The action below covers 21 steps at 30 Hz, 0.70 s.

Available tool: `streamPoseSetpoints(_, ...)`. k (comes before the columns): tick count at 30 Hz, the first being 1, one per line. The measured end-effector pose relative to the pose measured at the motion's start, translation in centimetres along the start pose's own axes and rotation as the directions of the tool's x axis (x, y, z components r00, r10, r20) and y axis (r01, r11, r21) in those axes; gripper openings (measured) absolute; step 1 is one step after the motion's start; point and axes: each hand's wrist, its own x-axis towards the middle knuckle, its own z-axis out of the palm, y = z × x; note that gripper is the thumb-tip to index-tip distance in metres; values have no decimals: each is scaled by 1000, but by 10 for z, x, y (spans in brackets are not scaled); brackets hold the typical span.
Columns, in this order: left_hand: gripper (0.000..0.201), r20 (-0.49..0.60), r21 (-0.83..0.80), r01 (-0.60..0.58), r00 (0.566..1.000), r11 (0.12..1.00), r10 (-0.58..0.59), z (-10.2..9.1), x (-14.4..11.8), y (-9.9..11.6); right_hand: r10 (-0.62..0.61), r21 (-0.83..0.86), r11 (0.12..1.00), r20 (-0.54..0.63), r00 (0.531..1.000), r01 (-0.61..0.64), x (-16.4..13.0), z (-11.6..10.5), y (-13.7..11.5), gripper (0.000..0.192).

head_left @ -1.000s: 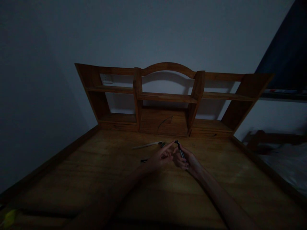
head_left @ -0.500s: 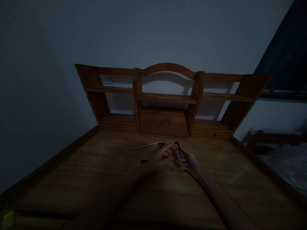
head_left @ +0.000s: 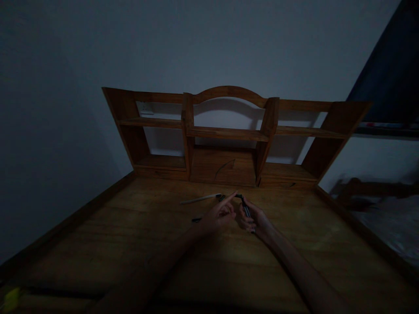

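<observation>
My right hand [head_left: 257, 219] grips a dark pen [head_left: 245, 208] whose tip points away from me, just above the wooden desk [head_left: 294, 244]. My left hand [head_left: 218, 216] is close beside it on the left, forefinger stretched toward the pen's far end, the other fingers curled; the dim light hides whether it holds anything. A pale stick-like object [head_left: 199, 199] lies on the desk beyond my left hand. A small dark piece [head_left: 196, 220] rests on the wood next to my left wrist.
A wooden shelf unit [head_left: 229, 133] with open compartments stands at the back of the desk against a pale wall. The desk has raised side edges. A dark curtain [head_left: 389, 74] hangs at the right, bedding [head_left: 393, 222] below it. Something yellow [head_left: 9, 298] sits at the near left corner.
Both hands have stayed nearly still; the pen's far end has tipped slightly lower and my hands have drawn a little closer together.
</observation>
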Motion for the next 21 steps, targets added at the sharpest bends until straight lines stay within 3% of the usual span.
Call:
streamPoseSetpoints(12,67,49,44,22,998,999,-24,3,0,1,-62,33,997,-90,994,65,-1,-6,-4,45)
streamPoseSetpoints(21,69,39,11,9,999,1000,-9,2,0,-3,-36,33,999,-36,999,37,3,-7,-1,47)
